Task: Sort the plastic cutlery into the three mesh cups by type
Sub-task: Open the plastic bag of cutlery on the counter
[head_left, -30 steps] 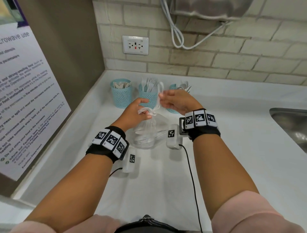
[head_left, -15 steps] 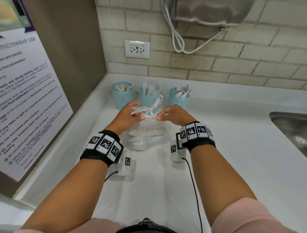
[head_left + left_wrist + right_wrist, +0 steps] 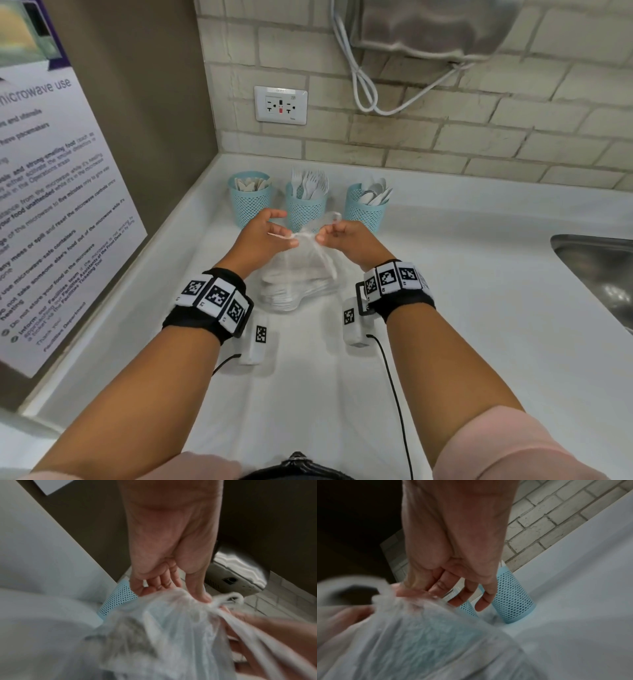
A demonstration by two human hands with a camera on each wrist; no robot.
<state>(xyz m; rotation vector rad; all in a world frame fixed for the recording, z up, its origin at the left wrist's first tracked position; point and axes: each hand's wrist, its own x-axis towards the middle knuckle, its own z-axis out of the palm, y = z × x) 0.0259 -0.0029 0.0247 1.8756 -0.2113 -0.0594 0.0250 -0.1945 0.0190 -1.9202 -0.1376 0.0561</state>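
Note:
Three blue mesh cups stand in a row at the back of the white counter: the left cup (image 3: 249, 202) holds knives, the middle cup (image 3: 305, 207) forks, the right cup (image 3: 365, 209) spoons. A clear plastic bag (image 3: 298, 274) of white cutlery lies in front of them, knotted at the top. My left hand (image 3: 270, 236) pinches the knot from the left, and my right hand (image 3: 337, 236) pinches it from the right. The wrist views show the bag (image 3: 163, 635) (image 3: 412, 635) close up and blurred, with my left hand (image 3: 171, 585) and right hand (image 3: 453, 588) at its neck.
A steel sink (image 3: 603, 274) lies at the right edge of the counter (image 3: 479, 308). A brown wall with a microwave notice (image 3: 51, 205) closes the left side. A brick wall with a socket (image 3: 281, 105) and a hanging cable (image 3: 359, 85) lies behind.
Both hands have come lower and closer together at the bag's knot. The bag's top, held high a second ago, now sits lower above the counter.

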